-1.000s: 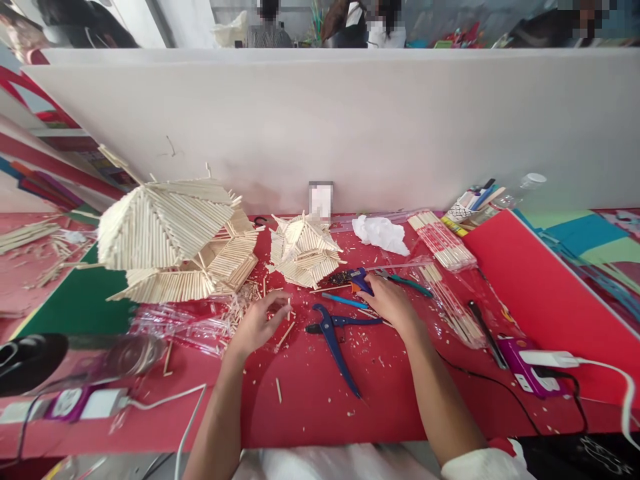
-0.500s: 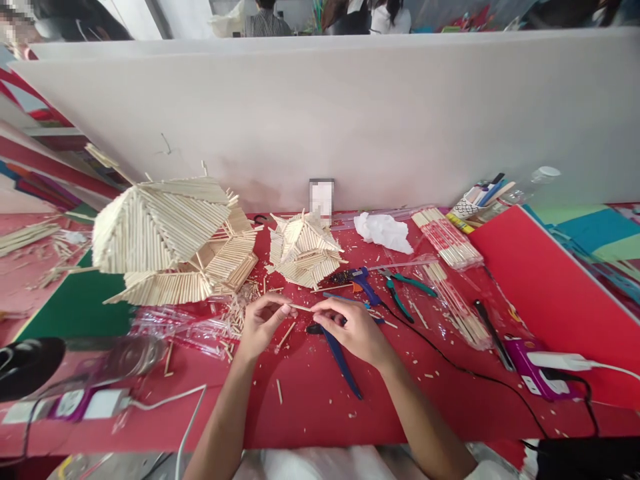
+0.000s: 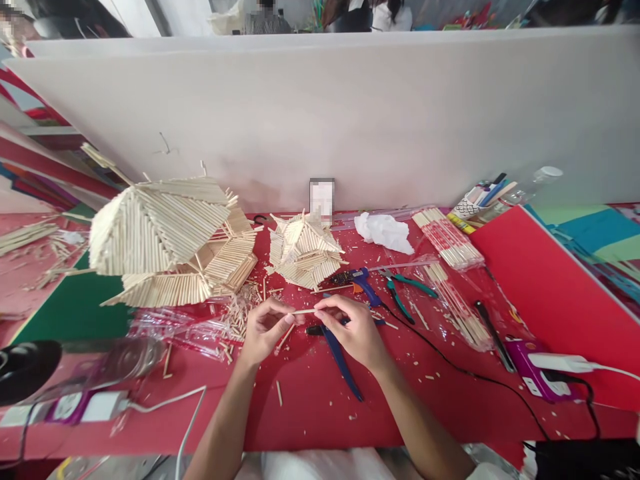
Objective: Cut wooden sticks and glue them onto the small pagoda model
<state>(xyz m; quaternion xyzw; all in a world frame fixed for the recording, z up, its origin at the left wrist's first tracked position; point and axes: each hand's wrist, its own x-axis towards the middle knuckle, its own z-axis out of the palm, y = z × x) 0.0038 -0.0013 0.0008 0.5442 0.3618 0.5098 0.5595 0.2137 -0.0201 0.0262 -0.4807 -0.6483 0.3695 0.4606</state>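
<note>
A short wooden stick [image 3: 303,311] is stretched between my two hands above the red table. My left hand [image 3: 266,328] pinches its left end between thumb and fingers. Its right end sits in the fingertips of my right hand [image 3: 351,328]. Beneath my right hand lie blue-handled pliers [image 3: 341,365], partly covered by it. Just beyond my hands stands a small roof-like model made of sticks [image 3: 305,250]. A larger stick model with a wide sloping roof [image 3: 157,223] is at the left, near a heap of cut stick pieces [image 3: 241,313].
A blue glue gun [image 3: 367,287] and green-handled cutters [image 3: 411,287] lie right of centre. Packs of sticks [image 3: 447,238], crumpled white tissue [image 3: 384,232] and a purple power strip [image 3: 537,370] are farther right. A black cable [image 3: 450,360] crosses the table. A pale board [image 3: 320,120] stands behind.
Both hands have shifted slightly, and the stick between them now lies nearly level instead of sloping down to the right. The tools and models stay in place.
</note>
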